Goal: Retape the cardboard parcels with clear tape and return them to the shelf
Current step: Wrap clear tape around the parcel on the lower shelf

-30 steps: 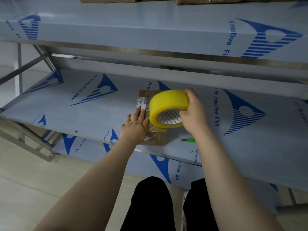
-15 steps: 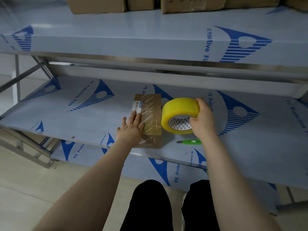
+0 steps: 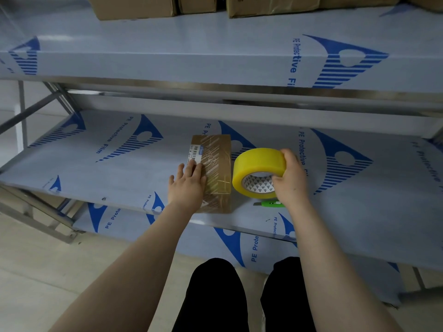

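A small cardboard parcel, glossy with clear tape and bearing a barcode label, lies near the front edge of the middle shelf. My left hand presses flat on the parcel's left side with straight fingers. My right hand grips a big yellowish roll of clear tape, thumb in the core, just right of the parcel and slightly above the shelf. Whether a strip of tape still links roll and parcel I cannot tell.
A green utility knife lies on the shelf under my right wrist. Several cardboard boxes stand on the top shelf. A lower shelf sits under the middle one. My legs are in front.
My right hand has carried the tape roll off the parcel's top to its right side and lower. My left hand stays pressed on the parcel. The camera tilted up a little.
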